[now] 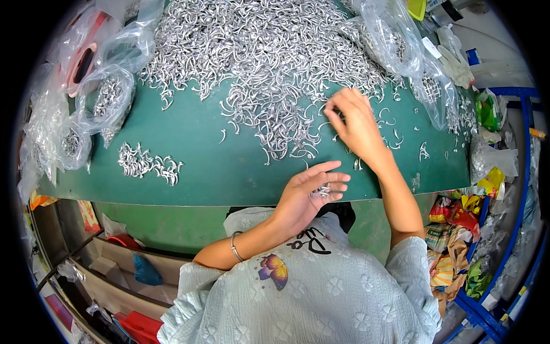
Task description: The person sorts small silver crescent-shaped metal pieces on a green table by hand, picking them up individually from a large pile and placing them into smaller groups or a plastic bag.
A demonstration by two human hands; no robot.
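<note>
A big heap of small, silvery, crescent-shaped metal pieces (252,46) covers the far part of the green table (195,126), with a tongue of them spreading toward me. My left hand (301,198) is palm up at the table's near edge, its fingers curled round a few of these metal pieces (322,190). Over the right side of the spread, my right hand (356,123) points down with bent fingers close together; its fingertips and anything between them are hidden. At the left, apart from the heap, lies a small group of the same pieces (150,163).
Clear plastic bags (109,97) holding metal pieces crowd the table's left side, and another bag (395,43) stands at the far right. Loose pieces (424,151) lie scattered at right. Cardboard boxes (129,261) stand below left; a blue rack (524,172) rises at right beside colourful packages (452,223).
</note>
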